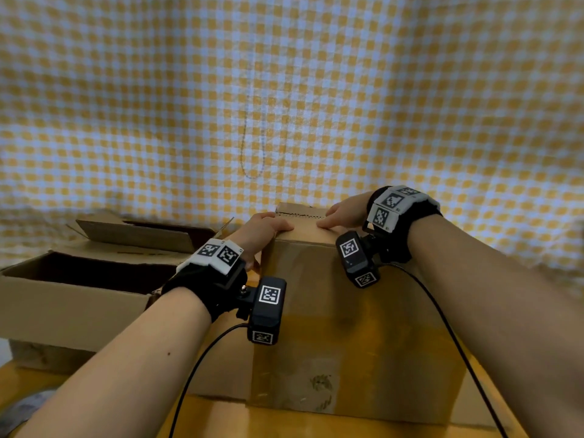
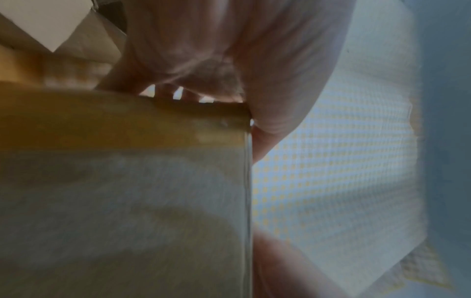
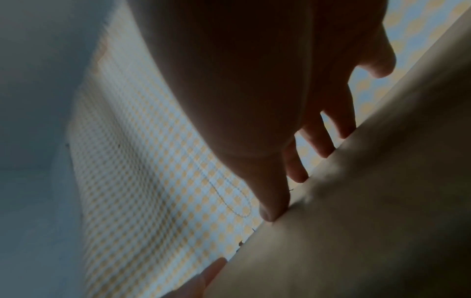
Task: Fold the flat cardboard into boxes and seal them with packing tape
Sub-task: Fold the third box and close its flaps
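I see one tall brown cardboard box [image 1: 341, 311] standing upright on the yellow wooden table [image 1: 221, 415], its near face smooth and glossy. My left hand [image 1: 265, 230] lies over the box's top left corner, fingers bent around the edge, gripping it. My right hand [image 1: 343, 211] presses straight fingers [image 3: 274, 199] flat on the top's far edge. Two open cardboard boxes [image 1: 76, 289] sit just left, the nearer one close against the tall box; the right side has free tabletop. A yellow-and-white checked cloth [image 1: 316, 90] hangs behind.
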